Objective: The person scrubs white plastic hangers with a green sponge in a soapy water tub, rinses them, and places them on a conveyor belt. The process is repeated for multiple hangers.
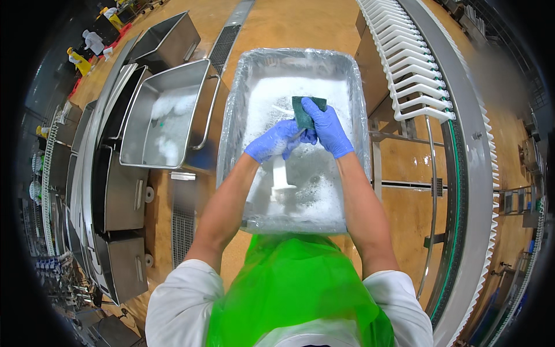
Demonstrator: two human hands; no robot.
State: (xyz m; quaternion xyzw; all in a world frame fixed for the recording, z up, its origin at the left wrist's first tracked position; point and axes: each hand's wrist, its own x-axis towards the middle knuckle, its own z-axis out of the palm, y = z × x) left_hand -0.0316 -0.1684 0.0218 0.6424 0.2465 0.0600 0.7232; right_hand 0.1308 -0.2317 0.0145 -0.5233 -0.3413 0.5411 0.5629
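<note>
Left hand (273, 142): gloved in blue, fingers curled around the white piece, close beside the right hand
Right hand (332, 128): gloved in blue, thumb along the top of the pad, fingers grasping it
Pad (300, 110): dark green, in the right hand's grip, at the upper end of the left hand's fingers (the exact contact with the piece is hidden by the gloves)
White piece (280, 173): below the left hand, long and narrow with a flared lower end, over the tub; whether that end touches the water, I cannot tell
Tub (359, 130): grey, lined with clear plastic, in front of the person, holding water
Foam (324, 87): thick and white over the tub's far part, patchier near the person
Steel bin (136, 139): left of the tub, with clumps of foam inside
Conveyor (472, 173): curving along the right, beside a row of white hangers (417, 72)
Apron (295, 289): bright green, over white sleeves (182, 306)
Floor (300, 26): tan, with a drain (224, 49) beyond the steel bin
</note>
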